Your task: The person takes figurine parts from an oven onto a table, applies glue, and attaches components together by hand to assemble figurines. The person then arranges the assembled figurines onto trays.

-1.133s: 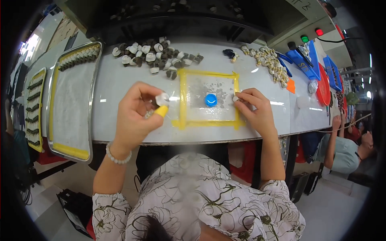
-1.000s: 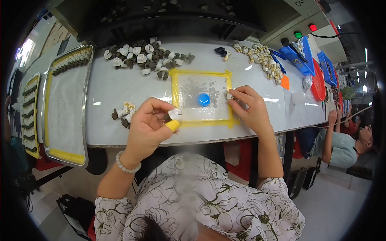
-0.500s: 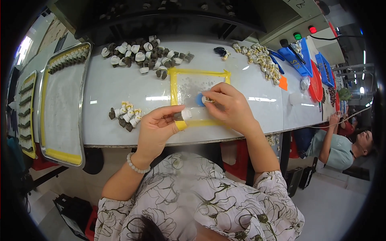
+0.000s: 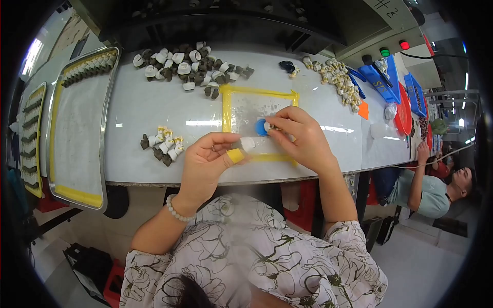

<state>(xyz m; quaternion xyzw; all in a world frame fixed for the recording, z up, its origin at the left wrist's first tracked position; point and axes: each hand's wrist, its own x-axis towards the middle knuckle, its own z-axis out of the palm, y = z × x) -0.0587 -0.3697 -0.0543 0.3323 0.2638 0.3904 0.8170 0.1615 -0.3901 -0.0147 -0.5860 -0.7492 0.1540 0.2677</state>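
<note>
Between the thumb and fingers of my left hand [image 4: 205, 159], the thumb wrapped in yellow tape, is a white cup-shaped part [image 4: 247, 144] with a grey end. My right hand [image 4: 304, 137] pinches a small white part [image 4: 267, 126], its far end hidden by the fingers. That part is at a small round blue dish [image 4: 260, 129]; whether it touches it I cannot tell. Both hands are over a clear sheet edged with yellow tape [image 4: 226, 115]. Left of them lies a small group of white, gold and grey assembled pieces [image 4: 167, 145].
Loose white-and-grey parts [image 4: 185, 68] are heaped at the back left, gold-and-white parts [image 4: 336, 78] at the back right. A metal tray [image 4: 77, 195] with a row of pieces stands at the left. Blue bins [image 4: 387, 84] and a red basin [image 4: 403, 113] are at right. Another person [image 4: 429, 192] sits beyond.
The white part in my left hand has moved slightly right, toward my right hand. More of the blue dish shows beside the right fingertips. The whole view has shifted a little.
</note>
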